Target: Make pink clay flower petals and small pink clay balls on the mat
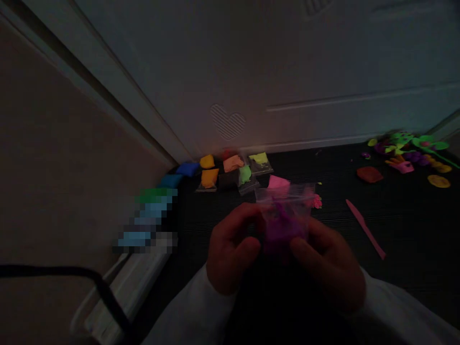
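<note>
A clear zip bag with purple modelling clay in it is held upright between my two hands, above the dark surface. My left hand is curled at the bag's left edge, its fingertips partly hidden there. My right hand grips the lower right of the bag, thumb in front and fingers behind. Just beyond the bag are a pink packet and a small pink textured piece. A pink plastic knife lies to the right of my right hand.
Small bags of clay, among them an orange one and a blue one, line the back left. Colourful clay shapes and a reddish-brown disc sit at the right. A white panel rises behind; a black cable crosses the lower left.
</note>
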The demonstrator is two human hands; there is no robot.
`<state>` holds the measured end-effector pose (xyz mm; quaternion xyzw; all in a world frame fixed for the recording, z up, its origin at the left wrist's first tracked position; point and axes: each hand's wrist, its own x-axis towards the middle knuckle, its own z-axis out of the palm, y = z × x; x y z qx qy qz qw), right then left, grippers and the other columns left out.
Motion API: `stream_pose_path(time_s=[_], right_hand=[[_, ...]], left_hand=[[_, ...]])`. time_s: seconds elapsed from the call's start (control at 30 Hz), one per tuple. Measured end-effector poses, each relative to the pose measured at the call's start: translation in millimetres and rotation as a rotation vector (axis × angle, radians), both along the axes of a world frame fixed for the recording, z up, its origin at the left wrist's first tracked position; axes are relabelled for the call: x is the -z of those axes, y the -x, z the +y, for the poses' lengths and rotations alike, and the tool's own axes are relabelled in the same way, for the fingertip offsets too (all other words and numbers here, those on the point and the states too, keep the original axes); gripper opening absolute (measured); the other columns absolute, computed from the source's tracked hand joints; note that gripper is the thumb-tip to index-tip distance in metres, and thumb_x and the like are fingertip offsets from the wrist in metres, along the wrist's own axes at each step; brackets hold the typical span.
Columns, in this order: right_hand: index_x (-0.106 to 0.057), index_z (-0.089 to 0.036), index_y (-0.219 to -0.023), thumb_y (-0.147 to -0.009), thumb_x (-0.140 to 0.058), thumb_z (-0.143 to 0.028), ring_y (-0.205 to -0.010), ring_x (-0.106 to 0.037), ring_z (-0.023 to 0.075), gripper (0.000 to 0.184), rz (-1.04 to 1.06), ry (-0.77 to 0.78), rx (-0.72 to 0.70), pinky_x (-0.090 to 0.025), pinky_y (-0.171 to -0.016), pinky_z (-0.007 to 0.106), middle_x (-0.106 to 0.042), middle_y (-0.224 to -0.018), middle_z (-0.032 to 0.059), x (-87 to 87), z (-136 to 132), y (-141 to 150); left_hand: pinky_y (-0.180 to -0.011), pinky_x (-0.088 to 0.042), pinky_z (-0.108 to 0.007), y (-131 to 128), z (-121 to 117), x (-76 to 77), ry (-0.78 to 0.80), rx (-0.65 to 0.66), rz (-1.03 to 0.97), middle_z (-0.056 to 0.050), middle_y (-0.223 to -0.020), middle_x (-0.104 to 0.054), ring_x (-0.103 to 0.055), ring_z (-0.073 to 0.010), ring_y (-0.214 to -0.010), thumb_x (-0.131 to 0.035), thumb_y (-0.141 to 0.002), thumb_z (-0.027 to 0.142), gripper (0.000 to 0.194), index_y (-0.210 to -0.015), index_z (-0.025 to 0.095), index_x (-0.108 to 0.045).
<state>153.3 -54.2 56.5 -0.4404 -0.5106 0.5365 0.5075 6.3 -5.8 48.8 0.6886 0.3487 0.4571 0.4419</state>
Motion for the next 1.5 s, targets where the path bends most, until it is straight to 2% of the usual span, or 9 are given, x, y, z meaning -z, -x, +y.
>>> stream_pose_path(time_s=[0.03,0.1,0.3,0.57,0.9,1.03,1.23,1.37,1.5], right_hand=[[-0.053,-0.020,-0.083,-0.077,-0.048,-0.031,-0.059,-0.047,0.0078,0.014,-0.034,0.000,-0.008,-0.037,-0.052,0.018,-0.052,-0.066,-0.0022,1.1,-0.1,0.6],[-0.053,-0.020,-0.083,-0.077,-0.048,-0.031,-0.058,-0.046,0.0079,0.013,-0.095,0.000,-0.025,-0.036,-0.051,0.018,-0.051,-0.066,-0.0026,2.9,-0.4,1.8],[-0.051,-0.018,-0.077,-0.078,-0.045,-0.034,-0.058,-0.045,0.0091,0.016,-0.244,-0.014,-0.029,-0.035,-0.051,0.020,-0.049,-0.064,-0.0020,6.5,-1.9,2.5],[-0.049,-0.017,-0.069,-0.080,-0.041,-0.034,-0.056,-0.043,0.0090,0.022,-0.371,-0.036,-0.020,-0.034,-0.052,0.021,-0.048,-0.062,-0.0018,6.2,0.0,1.5],[-0.052,-0.021,-0.083,-0.082,-0.039,-0.027,-0.060,-0.044,0.0078,0.015,-0.284,-0.027,-0.016,-0.036,-0.057,0.020,-0.049,-0.066,-0.0042,6.2,3.9,0.1],[-0.050,-0.020,-0.075,-0.077,-0.048,-0.030,-0.052,-0.041,0.0054,0.011,-0.331,0.023,-0.040,-0.032,-0.048,0.017,-0.047,-0.058,-0.0063,6.3,4.5,2.0],[-0.046,-0.018,-0.069,-0.081,-0.042,-0.031,-0.046,-0.037,0.0041,0.017,-0.281,0.045,-0.033,-0.029,-0.042,0.016,-0.043,-0.052,-0.0065,8.9,4.2,5.0],[-0.045,-0.018,-0.072,-0.081,-0.041,-0.030,-0.047,-0.038,0.0044,0.015,-0.150,0.063,-0.072,-0.030,-0.043,0.016,-0.042,-0.053,-0.0061,8.8,5.0,7.0],[-0.046,-0.019,-0.079,-0.074,-0.052,-0.028,-0.050,-0.040,0.0048,0.012,-0.034,0.169,-0.083,-0.033,-0.046,0.016,-0.046,-0.059,-0.0057,7.5,6.4,8.1]], left_hand=[[-0.062,-0.048,-0.031,1.3,-0.5,-1.5,0.061,0.085,-0.035,-0.007,-0.083,-0.061,-0.058,-0.0188,-0.072,-0.040,-0.072,0.053,0.046,-0.099,0.019,-0.055],[-0.065,-0.048,-0.030,2.6,-1.2,-3.3,0.132,0.119,-0.073,-0.005,-0.087,-0.062,-0.058,-0.0183,-0.076,-0.047,-0.071,0.047,0.039,-0.096,0.020,-0.057],[-0.059,-0.048,-0.025,-1.7,-3.2,-3.3,0.154,-0.025,-0.098,-0.002,-0.077,-0.063,-0.058,-0.0133,-0.066,-0.050,-0.074,0.030,0.019,-0.080,0.019,-0.063],[-0.054,-0.045,-0.021,-3.3,-3.5,-0.6,0.072,-0.119,-0.016,0.000,-0.068,-0.062,-0.056,-0.0105,-0.059,-0.049,-0.074,0.022,0.016,-0.076,0.017,-0.064],[-0.055,-0.042,-0.020,-6.0,-3.2,3.0,-0.087,-0.153,0.122,0.000,-0.068,-0.062,-0.054,-0.0090,-0.060,-0.047,-0.076,0.017,0.016,-0.076,0.018,-0.063],[-0.054,-0.042,-0.021,-7.9,-2.9,2.1,-0.042,-0.158,0.108,0.000,-0.068,-0.062,-0.054,-0.0095,-0.059,-0.045,-0.077,0.019,0.018,-0.074,0.017,-0.062],[-0.052,-0.040,-0.019,-9.6,-0.2,3.1,0.091,-0.086,0.063,0.002,-0.061,-0.058,-0.051,-0.0070,-0.055,-0.043,-0.078,0.022,0.021,-0.068,0.016,-0.060],[-0.049,-0.038,-0.017,-11.0,0.1,4.6,0.145,-0.145,-0.005,0.004,-0.057,-0.054,-0.047,-0.0053,-0.052,-0.044,-0.078,0.025,0.021,-0.065,0.017,-0.059],[-0.050,-0.038,-0.017,-11.0,2.2,6.3,0.162,-0.195,-0.010,0.004,-0.056,-0.053,-0.047,-0.0058,-0.052,-0.045,-0.077,0.028,0.025,-0.060,0.016,-0.057]])
